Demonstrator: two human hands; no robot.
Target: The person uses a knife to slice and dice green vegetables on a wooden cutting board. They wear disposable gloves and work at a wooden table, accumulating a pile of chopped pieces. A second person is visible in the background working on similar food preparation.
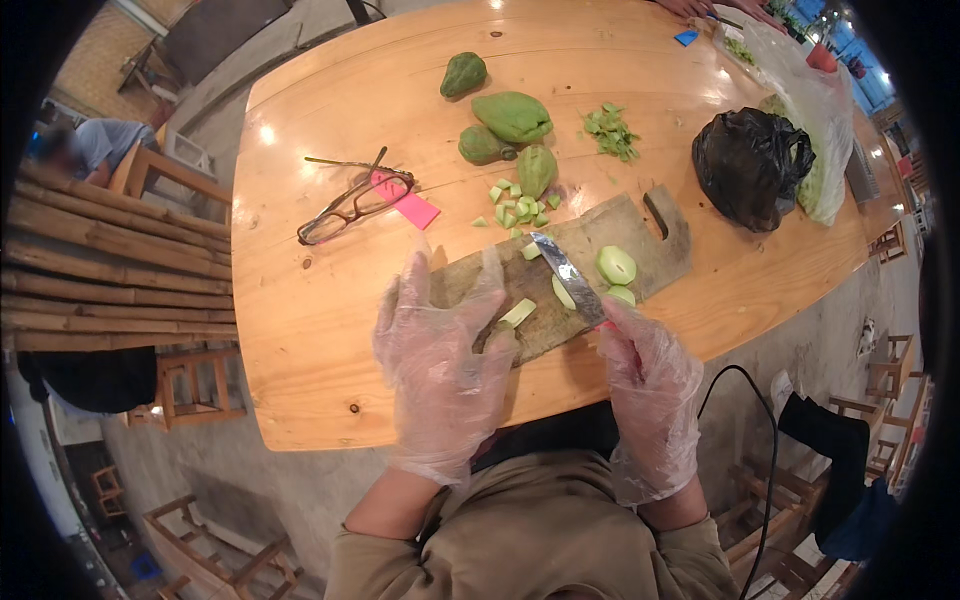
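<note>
My right hand, in a clear plastic glove, grips a kitchen knife whose blade points up and left over the wooden cutting board. A bit of pinkish red shows at the grip; the rest of the handle is hidden. My left hand, gloved alike, spreads its fingers over the board's left end. Close to its thumb lies a pale green chayote stick. Round chayote slices lie right of the blade, one partly under it. A small cut piece sits by the knife tip.
Diced chayote lies beyond the board, near several whole green chayotes. Chopped green leaves form a pile. Eyeglasses rest partly over a pink paper strip. A black plastic bag stands right; another person's hands show at the far edge.
</note>
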